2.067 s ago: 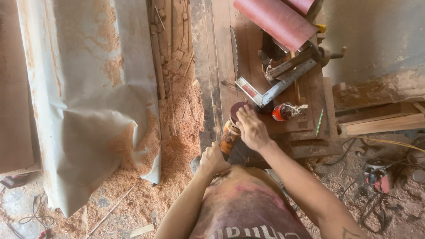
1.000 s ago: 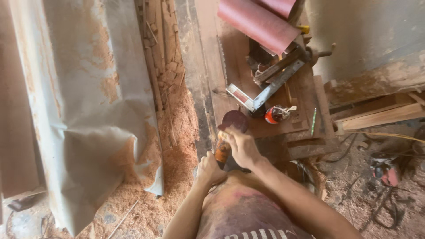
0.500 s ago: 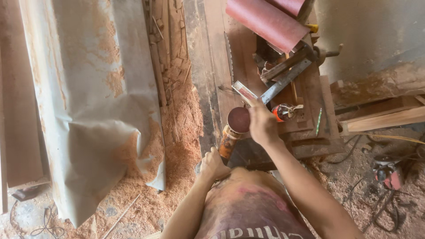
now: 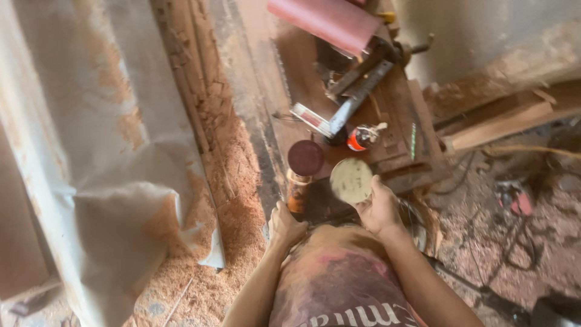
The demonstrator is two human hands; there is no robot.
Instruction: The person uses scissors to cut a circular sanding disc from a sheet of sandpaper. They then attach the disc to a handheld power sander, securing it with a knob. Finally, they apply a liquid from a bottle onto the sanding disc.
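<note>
Pale disc [image 4: 351, 180] now off sander [image 4: 301, 175] (right hand [image 4: 378, 209])

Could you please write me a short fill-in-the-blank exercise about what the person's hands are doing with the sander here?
1. The right hand holds a pale round sanding disc between its ____.
2. The left hand grips the orange body of the disc sander, whose round pad is dark ____ in colour.
3. Reddish ____ lies heaped on the floor beside the grey plastic sheet.
4. The small red-and-white can lies on the ____ workbench.

Missing words: fingers; red; sawdust; wooden
</note>
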